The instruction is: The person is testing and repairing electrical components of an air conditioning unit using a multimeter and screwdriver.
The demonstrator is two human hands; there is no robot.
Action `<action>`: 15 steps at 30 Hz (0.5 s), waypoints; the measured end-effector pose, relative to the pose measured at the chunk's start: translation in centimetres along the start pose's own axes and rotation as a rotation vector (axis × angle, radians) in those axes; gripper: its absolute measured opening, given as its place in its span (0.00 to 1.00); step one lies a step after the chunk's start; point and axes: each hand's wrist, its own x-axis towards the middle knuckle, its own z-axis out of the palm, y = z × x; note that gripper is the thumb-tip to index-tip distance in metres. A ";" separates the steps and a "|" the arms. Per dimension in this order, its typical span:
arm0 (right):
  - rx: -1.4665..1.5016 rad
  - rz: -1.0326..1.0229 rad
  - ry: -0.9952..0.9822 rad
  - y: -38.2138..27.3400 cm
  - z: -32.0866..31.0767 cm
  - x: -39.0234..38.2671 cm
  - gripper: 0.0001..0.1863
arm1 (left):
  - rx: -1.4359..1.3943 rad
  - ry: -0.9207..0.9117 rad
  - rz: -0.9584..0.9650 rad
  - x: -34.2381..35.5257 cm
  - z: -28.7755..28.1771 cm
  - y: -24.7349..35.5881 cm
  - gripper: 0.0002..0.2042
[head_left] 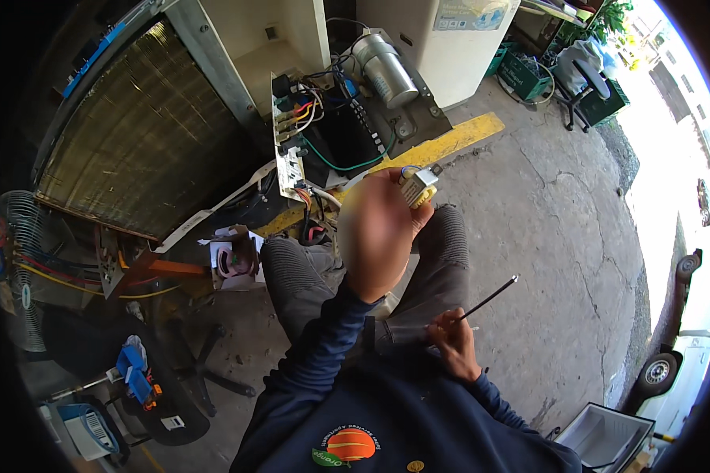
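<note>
My left hand, partly blurred, is raised above my lap and closed on a small transformer, a silver metal block with a yellow part and a thin blue wire. Low over my right thigh, my right hand is wrapped round a screwdriver. Its long dark shaft points up and to the right and ends in a shiny tip; the handle is hidden by my fingers. Beyond my left hand sits an electrical panel with several coloured wires. A silver cylindrical capacitor lies on the metal plate behind it.
A large finned coil in a metal frame leans at the left. An open carton stands by my left knee. Lower left is a black chair with blue and orange items on it. Green crates stand far right.
</note>
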 end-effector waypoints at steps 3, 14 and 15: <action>0.170 0.086 0.077 -3.5 0.9 2.2 0.08 | 0.047 -0.031 0.034 0.8 0.2 -0.6 0.22; 0.056 -0.312 0.011 -18.8 2.7 14.6 0.21 | 0.252 0.185 0.188 -0.5 2.4 -0.5 0.26; 0.054 -0.314 0.007 -18.9 2.9 15.0 0.21 | 0.251 0.188 0.191 -0.4 2.5 -0.4 0.26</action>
